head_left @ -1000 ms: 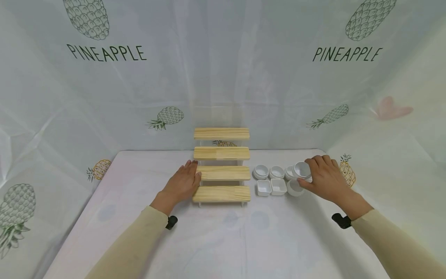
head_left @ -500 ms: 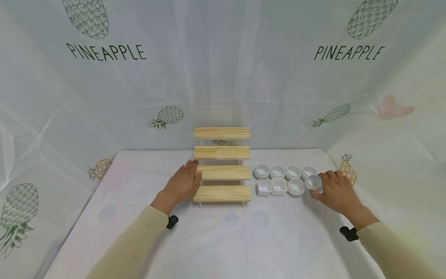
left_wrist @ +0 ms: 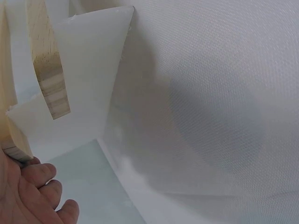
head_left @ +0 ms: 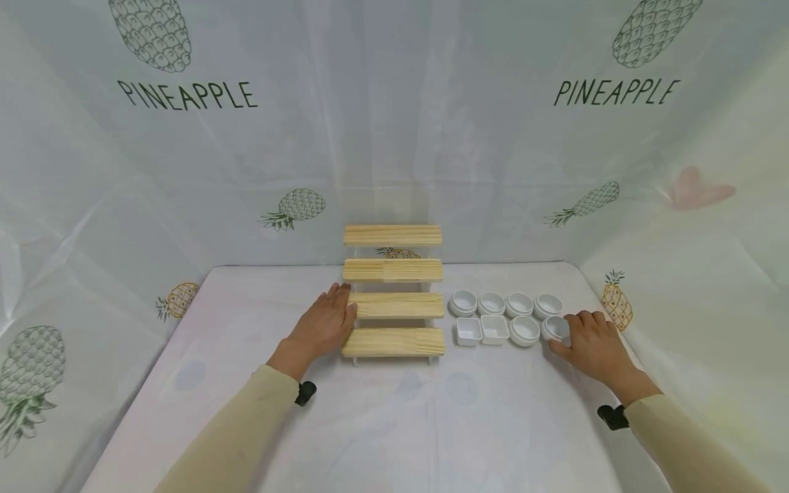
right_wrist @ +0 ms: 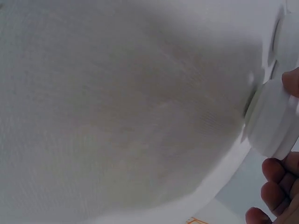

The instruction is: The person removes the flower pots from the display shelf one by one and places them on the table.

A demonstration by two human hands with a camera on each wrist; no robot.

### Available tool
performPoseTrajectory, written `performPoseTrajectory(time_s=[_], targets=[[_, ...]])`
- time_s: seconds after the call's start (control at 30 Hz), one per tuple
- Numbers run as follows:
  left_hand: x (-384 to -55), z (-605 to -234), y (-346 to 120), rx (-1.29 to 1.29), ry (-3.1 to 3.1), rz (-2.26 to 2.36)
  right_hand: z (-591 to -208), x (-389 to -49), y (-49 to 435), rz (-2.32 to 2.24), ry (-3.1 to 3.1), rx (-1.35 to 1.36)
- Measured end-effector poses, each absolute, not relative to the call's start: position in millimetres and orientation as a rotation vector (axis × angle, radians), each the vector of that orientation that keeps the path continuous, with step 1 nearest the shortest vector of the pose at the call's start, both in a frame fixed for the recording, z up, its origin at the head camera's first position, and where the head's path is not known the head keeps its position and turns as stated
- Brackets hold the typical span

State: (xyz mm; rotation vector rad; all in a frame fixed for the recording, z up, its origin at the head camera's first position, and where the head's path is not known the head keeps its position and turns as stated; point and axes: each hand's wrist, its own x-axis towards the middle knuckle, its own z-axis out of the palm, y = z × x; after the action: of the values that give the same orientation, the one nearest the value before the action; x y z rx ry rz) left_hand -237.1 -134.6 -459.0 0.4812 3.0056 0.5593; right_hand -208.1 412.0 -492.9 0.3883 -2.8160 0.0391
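Note:
A stepped display stand with wooden boards point(head_left: 394, 342) and pale side panels point(left_wrist: 91, 70) stands mid-table. My left hand point(head_left: 322, 322) grips the left end of its second-lowest board, thumb at the front and fingers behind. In the left wrist view, the fingers point(left_wrist: 51, 191) curl just beside that board end. To the right, my right hand point(head_left: 594, 346) holds a round white ramekin point(head_left: 555, 329) by its rim, at the right end of the front row of small dishes. The right wrist view shows the ramekin point(right_wrist: 271, 119) low at the tabletop, the thumb on one side and fingers on the other.
Several round white ramekins point(head_left: 520, 305) form a back row. Two square white dishes, one of them the left dish point(head_left: 468, 331), and another round ramekin point(head_left: 524, 331) line the front row. A pineapple-print sheet point(head_left: 394, 137) hangs behind the white-covered table point(head_left: 394, 424).
My right hand has carried the ramekin right and toward me, from above the dishes down to the front row's right end. My left hand has stayed at the stand.

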Motion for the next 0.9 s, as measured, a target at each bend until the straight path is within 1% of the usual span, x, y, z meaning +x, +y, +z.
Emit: performPoseTrajectory(time_s=[0.3,0.63,0.77,0.9], targets=[[-239,-461,-137,0.471,3.004,0.531,-496,-209,411,0.073,-2.854,0.376],[-237,-454,-139,0.485,2.998,0.545,-497,-211,411,0.090,-2.808,0.365],[-231,-450,-144,0.472,3.015,0.534,-491,-210,399,0.129,-2.747,0.365],[-217,-449,-152,0.427,3.065,0.521,-480,-206,371,0.193,-2.706,0.351]])
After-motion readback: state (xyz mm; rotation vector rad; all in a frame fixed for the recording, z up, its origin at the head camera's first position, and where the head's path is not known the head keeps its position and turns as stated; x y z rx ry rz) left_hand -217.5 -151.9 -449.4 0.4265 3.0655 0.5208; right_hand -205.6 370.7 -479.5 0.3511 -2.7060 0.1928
